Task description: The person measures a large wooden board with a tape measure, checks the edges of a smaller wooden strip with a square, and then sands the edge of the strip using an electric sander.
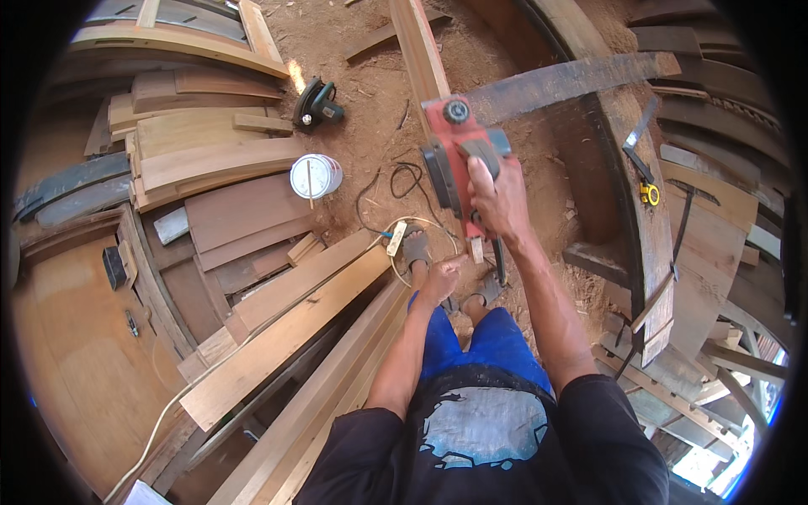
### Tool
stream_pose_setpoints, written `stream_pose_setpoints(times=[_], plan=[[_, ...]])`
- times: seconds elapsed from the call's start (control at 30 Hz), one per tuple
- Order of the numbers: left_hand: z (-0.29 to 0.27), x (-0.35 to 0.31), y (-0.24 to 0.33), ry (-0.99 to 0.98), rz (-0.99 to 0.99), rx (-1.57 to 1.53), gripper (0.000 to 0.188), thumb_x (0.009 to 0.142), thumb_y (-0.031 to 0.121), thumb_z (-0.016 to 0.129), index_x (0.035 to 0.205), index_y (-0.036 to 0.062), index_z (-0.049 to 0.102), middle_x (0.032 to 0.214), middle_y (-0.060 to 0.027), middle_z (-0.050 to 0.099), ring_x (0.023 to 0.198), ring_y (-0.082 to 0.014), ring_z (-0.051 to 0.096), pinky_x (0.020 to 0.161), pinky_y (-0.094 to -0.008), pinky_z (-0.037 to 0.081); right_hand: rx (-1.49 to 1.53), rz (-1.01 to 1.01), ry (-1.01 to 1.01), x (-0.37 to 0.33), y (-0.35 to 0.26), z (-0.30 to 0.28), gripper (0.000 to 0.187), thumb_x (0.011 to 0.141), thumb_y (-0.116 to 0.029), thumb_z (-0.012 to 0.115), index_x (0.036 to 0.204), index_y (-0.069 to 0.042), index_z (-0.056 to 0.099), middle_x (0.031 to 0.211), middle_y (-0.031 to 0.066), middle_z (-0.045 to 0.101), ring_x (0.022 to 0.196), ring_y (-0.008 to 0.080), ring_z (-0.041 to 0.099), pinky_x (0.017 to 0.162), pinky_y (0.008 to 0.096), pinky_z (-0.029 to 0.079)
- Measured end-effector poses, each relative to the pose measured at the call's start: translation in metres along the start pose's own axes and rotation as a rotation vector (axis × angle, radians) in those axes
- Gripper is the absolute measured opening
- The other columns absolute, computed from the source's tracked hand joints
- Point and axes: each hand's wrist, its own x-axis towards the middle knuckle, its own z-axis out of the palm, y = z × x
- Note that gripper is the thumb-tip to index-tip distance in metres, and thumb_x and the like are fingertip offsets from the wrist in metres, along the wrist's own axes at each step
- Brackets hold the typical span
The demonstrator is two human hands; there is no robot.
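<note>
My right hand [500, 200] is wrapped round the handle of a red and black electric planer [454, 160]. Under the planer runs a long, narrow wood strip [421, 55], reaching away from me, its near end showing just below the tool. My left hand [439, 282] is close to that near end, fingers curled in and the index finger pointing towards the wood. Whether that fingertip touches the strip I cannot tell. A dark cord [500, 261] hangs beside the planer's rear.
A white bucket [318, 175] with a stick across it and a dark green power tool [318, 105] stand left of the strip. A power strip [396, 239] lies by my foot. Boards [295, 324] are stacked leftward. On the right beam [623, 151] rests a yellow tape measure [649, 194].
</note>
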Motion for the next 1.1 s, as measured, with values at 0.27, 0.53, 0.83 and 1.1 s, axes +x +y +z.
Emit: stream_pose_setpoints(times=[0.27,0.53,0.83,1.1], plan=[[-0.008,0.006,0.003,-0.107,-0.011,-0.073,0.054,0.087,-0.009,0.049,0.141,-0.0041,0.045,0.139,-0.0129,0.053,0.126,-0.0177,0.052,0.105,-0.0248,0.038,-0.038,0.126,-0.136,0.09,-0.034,-0.003,0.047,0.096,-0.044,0.053,0.092,0.002,0.066,0.066,0.0026,0.059,0.054,0.0099,0.055,0.05,0.0285,0.045],[-0.022,-0.018,-0.017,0.462,-0.004,0.098,0.043,0.088,0.004,0.054,0.13,-0.0028,0.054,0.117,-0.0158,0.064,0.099,-0.0218,0.064,0.091,-0.0284,0.048,0.103,0.111,-0.177,-0.014,-0.035,-0.037,0.042,0.095,-0.041,0.052,0.099,0.0,0.061,0.066,0.0019,0.056,0.055,0.0101,0.052,0.051,0.0287,0.043],[0.013,-0.028,0.244,0.425,0.927,0.836,0.035,0.09,0.023,0.058,0.12,0.0059,0.058,0.115,-0.0197,0.059,0.11,-0.0355,0.055,0.093,-0.0432,0.044,-0.009,0.118,-0.282,-0.15,-0.038,-0.094,0.051,0.089,-0.042,0.058,0.112,0.005,0.059,0.07,0.0075,0.059,0.058,0.0141,0.056,0.055,0.0325,0.046],[0.057,-0.022,0.254,-0.161,0.775,1.374,0.029,0.088,0.037,0.061,0.096,0.0087,0.059,0.095,-0.017,0.061,0.096,-0.0337,0.061,0.075,-0.0456,0.05,0.107,0.298,-0.328,-0.195,-0.029,-0.114,0.05,0.087,-0.031,0.066,0.12,0.005,0.057,0.071,0.0092,0.06,0.05,0.0121,0.055,0.041,0.0285,0.041]])
